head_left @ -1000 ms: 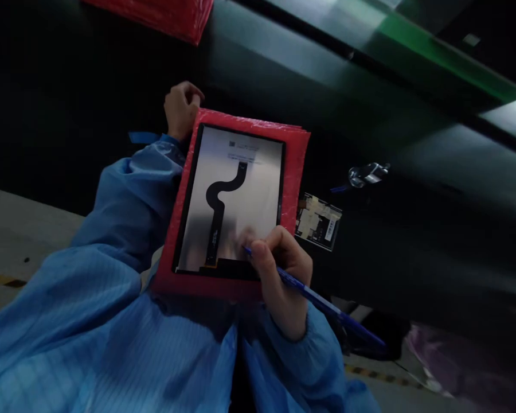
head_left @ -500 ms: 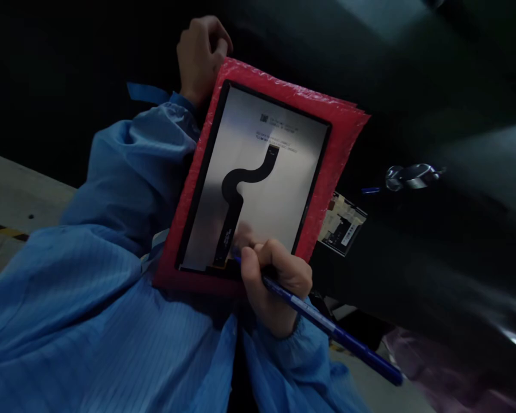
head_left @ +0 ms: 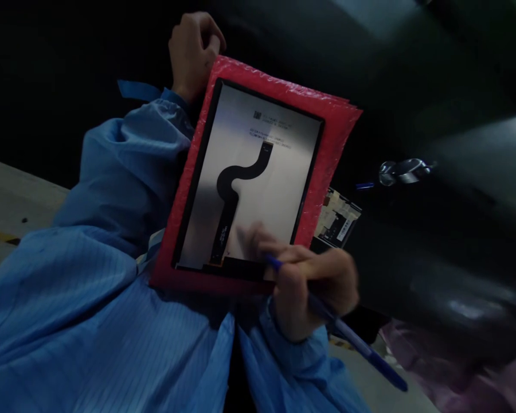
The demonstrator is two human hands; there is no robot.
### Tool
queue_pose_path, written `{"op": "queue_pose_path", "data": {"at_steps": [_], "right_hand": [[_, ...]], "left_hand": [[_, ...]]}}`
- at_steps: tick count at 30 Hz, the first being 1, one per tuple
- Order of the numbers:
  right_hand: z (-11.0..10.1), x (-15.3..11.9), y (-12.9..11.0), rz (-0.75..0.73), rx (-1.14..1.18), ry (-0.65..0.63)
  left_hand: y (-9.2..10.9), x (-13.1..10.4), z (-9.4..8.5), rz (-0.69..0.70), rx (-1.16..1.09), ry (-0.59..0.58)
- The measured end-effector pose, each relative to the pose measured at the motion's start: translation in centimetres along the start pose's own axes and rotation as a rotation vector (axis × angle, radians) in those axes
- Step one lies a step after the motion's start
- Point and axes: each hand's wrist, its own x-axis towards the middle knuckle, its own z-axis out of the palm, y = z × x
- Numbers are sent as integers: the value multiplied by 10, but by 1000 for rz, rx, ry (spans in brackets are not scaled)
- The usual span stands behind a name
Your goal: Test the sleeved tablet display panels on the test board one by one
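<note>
A tablet-size display panel [head_left: 269, 201] lies silver back up on pink bubble-wrap sheets [head_left: 341, 117], in front of my body. A curved black flex cable [head_left: 226, 183] runs across the panel's back. My right hand [head_left: 313, 287] is closed round a blue pen [head_left: 367, 353] and sits over the panel's lower right corner, slightly blurred. A tiny red mark shows beside the cable's lower end. My left hand [head_left: 194, 54] is curled beside the upper left corner of the bubble wrap; its fingertips are in shadow, so anything in them is hidden.
On the dark table [head_left: 395, 258], a smaller panel with tan and black parts [head_left: 339, 218] lies right of the bubble wrap. Beyond it are a shiny metal object [head_left: 404, 172] and a short blue piece [head_left: 364, 186]. Pinkish cloth [head_left: 464, 367] shows at lower right.
My right hand has moved right with the pen, away from the cable's lower end, uncovering the tiny red mark. The view has shifted slightly; my left hand stays by the corner.
</note>
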Motion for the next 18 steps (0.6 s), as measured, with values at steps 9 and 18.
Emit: {"op": "queue_pose_path", "data": {"at_steps": [9,18], "right_hand": [[-81,75,82,-120,-502,72],[-117,33,139,-103,-729,-20]], "left_hand": [[-3,-3,3,24,-84,90],[-3,-5,0,23,-85,65]]}}
